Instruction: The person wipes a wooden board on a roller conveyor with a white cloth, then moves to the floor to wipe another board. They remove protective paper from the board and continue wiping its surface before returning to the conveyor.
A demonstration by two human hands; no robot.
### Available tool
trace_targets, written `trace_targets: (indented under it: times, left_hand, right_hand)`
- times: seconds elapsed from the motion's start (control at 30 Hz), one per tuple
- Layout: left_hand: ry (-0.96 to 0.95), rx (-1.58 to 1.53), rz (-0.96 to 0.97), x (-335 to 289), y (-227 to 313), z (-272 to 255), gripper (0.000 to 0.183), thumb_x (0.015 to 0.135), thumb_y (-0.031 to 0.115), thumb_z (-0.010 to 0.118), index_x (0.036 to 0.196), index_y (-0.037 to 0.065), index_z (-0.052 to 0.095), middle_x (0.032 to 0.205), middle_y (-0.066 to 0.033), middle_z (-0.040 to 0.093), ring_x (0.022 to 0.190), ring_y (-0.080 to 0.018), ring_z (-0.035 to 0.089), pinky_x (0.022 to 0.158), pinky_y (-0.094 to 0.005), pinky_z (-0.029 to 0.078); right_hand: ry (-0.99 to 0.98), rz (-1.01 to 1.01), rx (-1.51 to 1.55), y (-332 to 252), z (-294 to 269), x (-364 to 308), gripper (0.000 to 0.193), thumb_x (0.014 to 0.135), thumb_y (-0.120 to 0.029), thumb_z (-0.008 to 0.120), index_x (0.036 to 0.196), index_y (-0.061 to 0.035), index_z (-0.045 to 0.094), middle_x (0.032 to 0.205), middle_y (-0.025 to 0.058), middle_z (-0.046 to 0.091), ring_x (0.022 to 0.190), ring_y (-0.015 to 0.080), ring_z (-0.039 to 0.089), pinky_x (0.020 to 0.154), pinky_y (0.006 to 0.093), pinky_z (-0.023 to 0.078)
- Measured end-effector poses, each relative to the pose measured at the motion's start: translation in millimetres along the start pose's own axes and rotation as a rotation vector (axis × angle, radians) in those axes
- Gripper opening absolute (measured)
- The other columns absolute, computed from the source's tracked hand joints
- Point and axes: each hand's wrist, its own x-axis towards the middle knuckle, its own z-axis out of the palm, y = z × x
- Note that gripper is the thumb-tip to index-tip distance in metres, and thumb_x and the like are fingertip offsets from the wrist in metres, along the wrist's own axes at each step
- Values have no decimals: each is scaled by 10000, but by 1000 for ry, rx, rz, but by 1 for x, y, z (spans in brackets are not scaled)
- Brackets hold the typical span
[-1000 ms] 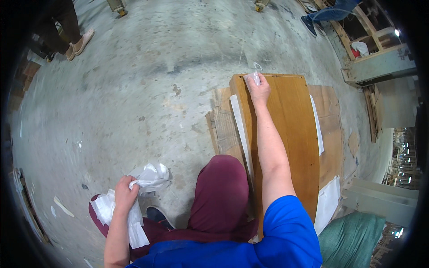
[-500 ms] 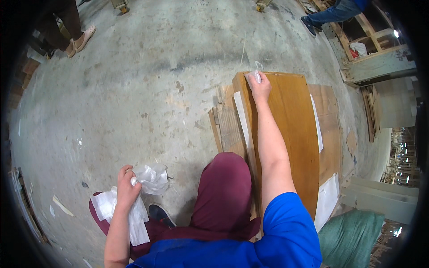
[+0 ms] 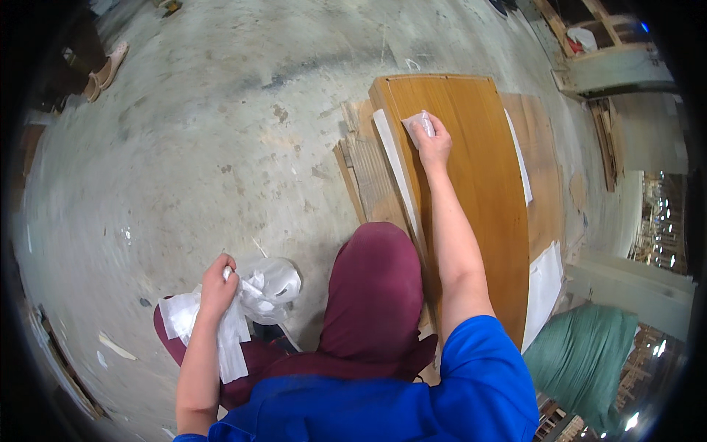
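A brown wooden furniture panel (image 3: 475, 169) with a raised edge lies in front of me to the right. On its upper face, near the left edge, my right hand (image 3: 436, 147) is closed around a small clear plastic packet (image 3: 421, 125), whose contents I cannot make out. Over my left knee, my left hand (image 3: 217, 287) is closed on a crumpled translucent plastic bag (image 3: 274, 287). Thin white sheets (image 3: 234, 342) hang over that knee, beneath the hand and forearm.
Cardboard (image 3: 372, 158) and white sheets (image 3: 543, 287) lie under and beside the panel. A green sack (image 3: 585, 353) sits at the lower right. Wooden framing (image 3: 593, 22) stands at the far right. Another person's shoes (image 3: 109, 70) are at the far left.
My right hand has drawn the packet back toward me along the panel's left side, away from its far corner. My left hand still grips the bag. The view has shifted slightly.
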Motion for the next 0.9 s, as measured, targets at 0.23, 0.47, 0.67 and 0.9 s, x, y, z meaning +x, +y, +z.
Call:
trace_targets:
  times: [0.23,0.47,0.67,0.9]
  left_hand:
    - [-126,5,-55,17,-9,3,122,731,93,504,833,29,489,683,-102,498,631,-184,496,600,-305,409]
    - [11,-206,-229,39,-51,6,240,739,100,524,972,63,481,755,-81,555,702,-163,520,617,-297,413]
    - [63,-284,-91,78,-28,26,112,765,82,505,862,41,542,768,-58,585,747,-152,526,659,-296,414]
    - [-279,2,60,149,132,86,404,872,343,454,722,-19,550,701,-132,560,661,-220,524,647,-349,415]
  right_hand:
    - [44,16,21,2,-17,-24,448,742,-239,714,1125,-26,622,1018,130,676,925,189,642,832,304,484]
    - [11,190,197,1,-24,-20,410,802,-227,673,1163,-53,586,945,90,655,797,153,613,636,280,488]
    - [-132,515,1213,30,-77,-25,362,894,-272,560,1216,-119,494,845,59,558,569,113,465,426,229,358]
    - [-173,384,1827,76,-132,-55,396,912,-329,504,1263,-148,470,865,101,541,537,125,432,416,215,356]
